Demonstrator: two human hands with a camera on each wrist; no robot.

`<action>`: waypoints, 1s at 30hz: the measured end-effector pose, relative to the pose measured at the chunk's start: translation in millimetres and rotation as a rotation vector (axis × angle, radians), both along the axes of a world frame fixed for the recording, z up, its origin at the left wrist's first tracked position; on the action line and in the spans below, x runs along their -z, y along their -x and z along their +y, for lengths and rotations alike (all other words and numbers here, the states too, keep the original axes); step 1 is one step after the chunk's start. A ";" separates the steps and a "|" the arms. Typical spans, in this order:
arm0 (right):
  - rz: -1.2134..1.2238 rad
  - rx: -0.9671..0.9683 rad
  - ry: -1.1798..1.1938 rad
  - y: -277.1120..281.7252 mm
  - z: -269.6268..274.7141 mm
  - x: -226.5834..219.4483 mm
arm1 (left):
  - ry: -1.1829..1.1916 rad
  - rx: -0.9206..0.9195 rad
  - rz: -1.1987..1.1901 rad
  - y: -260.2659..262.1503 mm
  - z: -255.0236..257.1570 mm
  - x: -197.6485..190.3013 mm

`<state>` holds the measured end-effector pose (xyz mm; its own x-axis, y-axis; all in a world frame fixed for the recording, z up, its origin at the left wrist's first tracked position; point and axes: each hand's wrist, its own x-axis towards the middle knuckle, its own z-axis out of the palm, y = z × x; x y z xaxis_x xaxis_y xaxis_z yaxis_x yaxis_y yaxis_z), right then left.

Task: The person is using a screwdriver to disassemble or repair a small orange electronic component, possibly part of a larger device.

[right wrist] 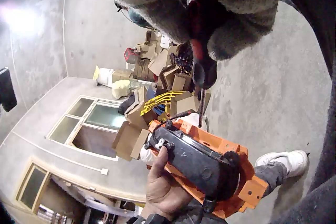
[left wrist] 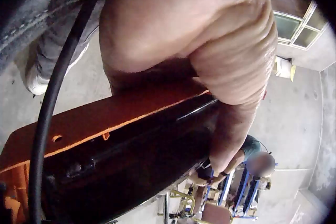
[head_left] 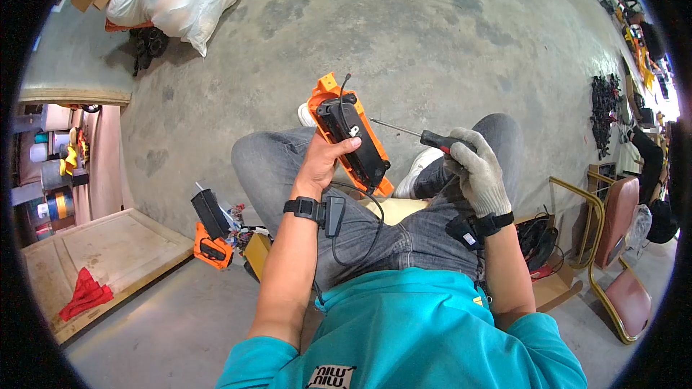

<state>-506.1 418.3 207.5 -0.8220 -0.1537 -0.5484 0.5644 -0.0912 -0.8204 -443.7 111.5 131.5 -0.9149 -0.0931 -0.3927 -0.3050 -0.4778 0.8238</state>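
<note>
My bare left hand (head_left: 321, 162) grips an orange plastic housing (head_left: 384, 186) with a black casing (head_left: 371, 153) set inside it. The thumb lies over the casing, close to a small white piece (head_left: 354, 131). A thin black cable (head_left: 343, 88) rises from the top end, and another loops below towards my lap. In the gloved right hand (head_left: 479, 176) is a screwdriver (head_left: 435, 140) with a black and red handle. Its shaft points left, the tip near the housing's right edge. In the right wrist view the shaft (right wrist: 201, 111) overlaps the housing's far side.
Beside my left leg lie another orange housing (head_left: 213, 246) and a black box-like part (head_left: 209, 209). A wooden panel (head_left: 122, 252) with a red cloth (head_left: 86, 294) is at left. White sacks (head_left: 180, 0) lie at the far left; a chair (head_left: 621, 209) stands at right.
</note>
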 end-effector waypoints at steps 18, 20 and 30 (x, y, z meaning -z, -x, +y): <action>0.000 0.032 0.094 0.3 4.1 3.8 | 0.002 -0.031 -0.022 0.5 0.5 1.7; -0.008 0.029 0.109 0.4 5.6 4.3 | 0.015 -0.043 -0.011 1.3 1.8 1.7; 0.009 0.016 0.170 -0.6 4.0 2.4 | 0.072 -0.063 -0.012 2.6 1.4 5.0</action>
<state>-505.6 422.3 205.2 -0.8295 -0.2310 -0.5084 0.5548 -0.2379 -0.7972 -446.3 112.9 126.4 -0.9015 -0.1790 -0.3941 -0.2865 -0.4358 0.8532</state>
